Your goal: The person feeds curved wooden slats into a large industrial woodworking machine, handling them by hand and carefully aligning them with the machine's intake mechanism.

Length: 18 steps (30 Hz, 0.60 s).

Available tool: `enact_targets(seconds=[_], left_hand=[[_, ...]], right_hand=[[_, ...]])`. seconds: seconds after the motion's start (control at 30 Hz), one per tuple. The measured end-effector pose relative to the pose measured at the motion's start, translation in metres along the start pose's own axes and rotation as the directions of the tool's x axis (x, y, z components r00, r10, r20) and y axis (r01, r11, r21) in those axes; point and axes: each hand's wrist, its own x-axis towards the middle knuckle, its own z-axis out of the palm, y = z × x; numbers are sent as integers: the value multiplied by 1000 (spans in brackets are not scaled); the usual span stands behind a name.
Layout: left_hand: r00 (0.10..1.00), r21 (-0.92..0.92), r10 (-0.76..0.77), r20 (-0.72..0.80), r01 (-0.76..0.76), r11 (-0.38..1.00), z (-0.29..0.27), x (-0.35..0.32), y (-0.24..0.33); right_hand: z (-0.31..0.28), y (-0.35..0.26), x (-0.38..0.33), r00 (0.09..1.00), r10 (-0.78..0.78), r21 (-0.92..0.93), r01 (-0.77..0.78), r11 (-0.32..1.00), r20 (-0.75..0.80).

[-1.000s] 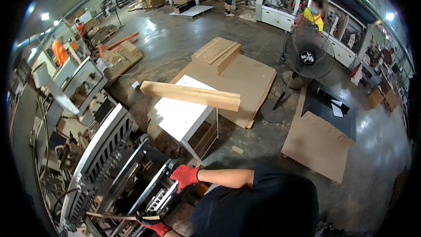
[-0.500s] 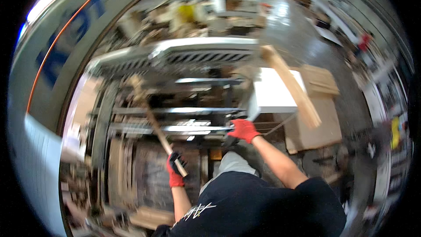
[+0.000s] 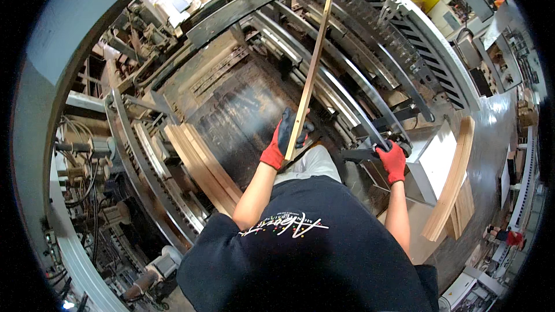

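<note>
My left hand point(image 3: 284, 140), in a red and black glove, is closed around the near end of a long, thin wooden strip point(image 3: 311, 81). The strip slants up and away to the right, over the machine's metal rails point(image 3: 347, 104). At the right, my right hand point(image 3: 394, 160), gloved the same way, is closed on the near end of a metal bar point(image 3: 378, 138). Its fingertips are partly hidden there. Between the left hand and the machine frame lies a dark, worn metal plate point(image 3: 248, 115).
A stack of wooden strips point(image 3: 202, 164) lies left of me. On the right, a bundle of wooden boards point(image 3: 454, 179) rests by a white box point(image 3: 433, 153). A striped guard beam point(image 3: 439, 46) crosses the far right. A person point(image 3: 511, 238) is at the far right edge.
My view has turned left, so the machine now appears slanted. The strip is still in my left hand, now pointing up and right rather than up and left. My right hand stays at the bar.
</note>
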Motion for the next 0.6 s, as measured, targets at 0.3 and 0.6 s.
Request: enact_targets(seconds=[0.3, 0.6], left_hand=[[994, 26, -32, -105, 35, 999, -15, 11, -11], [972, 229, 57, -226, -4, 973, -39, 9, -34]], right_hand=[[-10, -13, -10, 997, -35, 12, 36, 999, -63], [1, 10, -4, 998, -3, 28, 5, 1000, -59]])
